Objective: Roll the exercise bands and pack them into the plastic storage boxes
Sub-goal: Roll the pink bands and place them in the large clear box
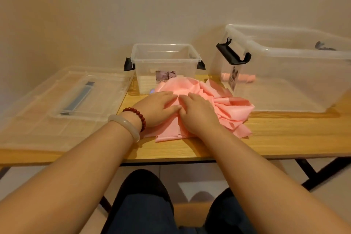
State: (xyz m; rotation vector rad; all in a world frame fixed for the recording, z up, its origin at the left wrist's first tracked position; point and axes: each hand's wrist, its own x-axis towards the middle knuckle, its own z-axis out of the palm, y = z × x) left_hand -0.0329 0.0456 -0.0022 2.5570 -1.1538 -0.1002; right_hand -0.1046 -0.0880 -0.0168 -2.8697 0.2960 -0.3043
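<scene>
- A wooden table (275, 138) stands against a plain beige wall (133, 5), with the person's knees in dark trousers (144, 205) below its near edge.
- On the left wrist, behind the fingers, sit a pale bangle (125, 125) and a red bead bracelet (137, 116).
- The left hand (157, 108) lies flat on the pink exercise bands (231, 109), fingers straight and pressing down, gripping nothing.
- The right hand (197, 114) lies just beside it, thumbs almost touching, its fingers also laid out flat on the bands.
- The bands form a loose, crumpled pile under both palms, spreading out to the right of the right fingers and toward the table's near edge.
- Just beyond the fingertips stands a small clear storage box (165, 59) with black side latches, open on top.
- Far right of the fingers is a large clear storage box (296, 53) with a black latch; pink rolled bands (245, 78) lie on its floor.
- Left of the left fingers, a clear plastic lid (100, 89) with a grey strip lies flat.
</scene>
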